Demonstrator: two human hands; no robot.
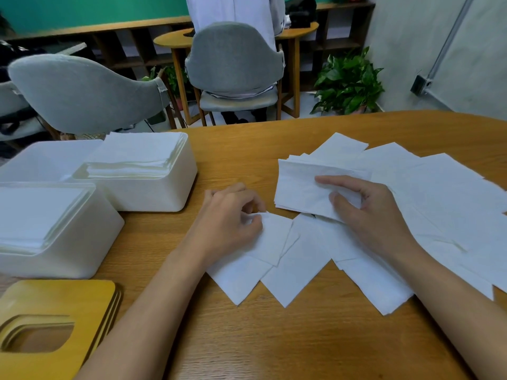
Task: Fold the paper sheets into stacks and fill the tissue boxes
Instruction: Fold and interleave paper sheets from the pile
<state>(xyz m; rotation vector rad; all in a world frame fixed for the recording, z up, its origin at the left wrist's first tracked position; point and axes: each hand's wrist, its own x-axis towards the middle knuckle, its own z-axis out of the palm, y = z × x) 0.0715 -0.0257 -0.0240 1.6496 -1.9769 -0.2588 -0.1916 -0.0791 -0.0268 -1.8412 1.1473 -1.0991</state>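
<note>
Several white paper sheets lie fanned out across the wooden table. My left hand pinches the corner of one loose sheet at the left end of the fan. My right hand holds a folded stack of sheets by its right side, thumb underneath and fingers on top. Three white tissue boxes stand at the left: the near box and the middle box hold stacked paper, and the far-left box looks empty.
Yellow wooden lids with oval slots are stacked at the near left corner. More sheets spread to the right edge. Beyond the table are grey chairs, a seated person's back and a potted plant.
</note>
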